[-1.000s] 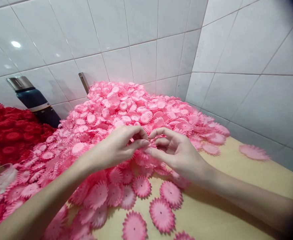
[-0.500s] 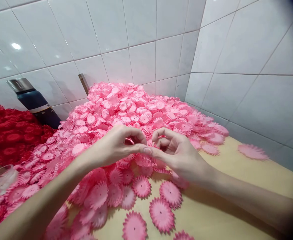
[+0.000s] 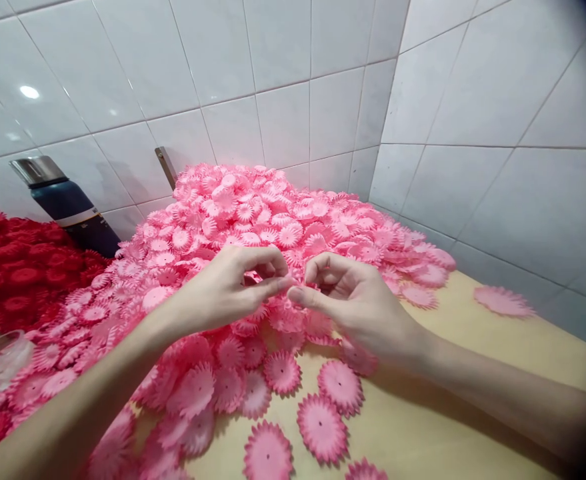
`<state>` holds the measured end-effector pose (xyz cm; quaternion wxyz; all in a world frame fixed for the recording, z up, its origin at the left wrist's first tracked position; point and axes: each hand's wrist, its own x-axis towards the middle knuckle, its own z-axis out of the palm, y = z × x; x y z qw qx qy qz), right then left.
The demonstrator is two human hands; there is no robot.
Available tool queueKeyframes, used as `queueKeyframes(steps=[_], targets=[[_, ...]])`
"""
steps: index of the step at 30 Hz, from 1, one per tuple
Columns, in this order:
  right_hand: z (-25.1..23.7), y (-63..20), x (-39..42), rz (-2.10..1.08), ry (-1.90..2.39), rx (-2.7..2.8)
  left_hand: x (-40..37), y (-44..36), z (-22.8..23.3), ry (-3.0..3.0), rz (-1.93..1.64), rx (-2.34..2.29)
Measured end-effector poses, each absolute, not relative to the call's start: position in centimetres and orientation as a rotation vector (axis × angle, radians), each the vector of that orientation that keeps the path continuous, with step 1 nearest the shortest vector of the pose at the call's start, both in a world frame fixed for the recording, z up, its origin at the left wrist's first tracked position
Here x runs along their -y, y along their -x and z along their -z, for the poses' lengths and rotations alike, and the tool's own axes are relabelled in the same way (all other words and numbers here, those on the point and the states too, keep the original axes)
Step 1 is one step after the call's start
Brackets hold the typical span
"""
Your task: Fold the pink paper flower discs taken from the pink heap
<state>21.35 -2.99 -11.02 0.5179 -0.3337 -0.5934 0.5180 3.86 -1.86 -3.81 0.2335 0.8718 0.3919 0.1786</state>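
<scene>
Scallop-edged pink petal discs (image 3: 267, 207), apparently thin fabric with a small dark dot at the centre of many, are banked up against the wall in front of the person. The left hand (image 3: 240, 283) and right hand (image 3: 363, 300) meet fingertip to fingertip before this heap. In each grip the thumb and index finger curl toward each other. Pink shows between the tips, but I cannot tell whether a disc is pinched there or the heap shows through. A fingertip hold would suit such light, flimsy pieces.

Loose discs lie flat nearer the person on the pale yellow worktop (image 3: 413, 407), probably strays from the pile. At left are a heap of red petal discs (image 3: 17, 273), a dark blue metal-capped bottle (image 3: 80, 210) behind it, and a clear plastic container (image 3: 3, 363). Glossy white tiled walls (image 3: 277, 53) meet in a corner beyond.
</scene>
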Motion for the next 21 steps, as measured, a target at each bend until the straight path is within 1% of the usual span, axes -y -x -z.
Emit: queueKeyframes(steps=[5, 8, 10, 12, 14, 18, 21], targets=[[10.9, -21.7, 2.7, -1.171, 0.818, 1.417, 1.7, -4.1, 4.2, -2.289, -0.701, -1.267], [10.9, -21.6, 3.2, -1.152, 0.85, 1.499, 1.1, -2.9, 3.7, -2.116, -1.017, -1.448], [10.9, -21.4, 3.8, -1.197, 0.843, 1.546, 0.7, -2.0, 3.1, -2.048, -1.173, -1.448], [10.9, -21.2, 4.1, -1.232, 0.808, 1.577, 0.7, -1.6, 2.5, -2.084, -1.183, -1.453], [10.9, -21.1, 4.1, -1.232, 0.788, 1.594, 0.9, -1.7, 2.3, -2.179, -1.122, -1.438], [11.2, -21.4, 3.3, -1.223, 0.844, 1.549, 1.4, -2.4, 2.7, -2.296, -0.96, -1.31], [11.4, -21.6, 2.9, -1.194, 0.842, 1.513, 1.3, -2.4, 3.3, -2.29, -0.913, -1.286]])
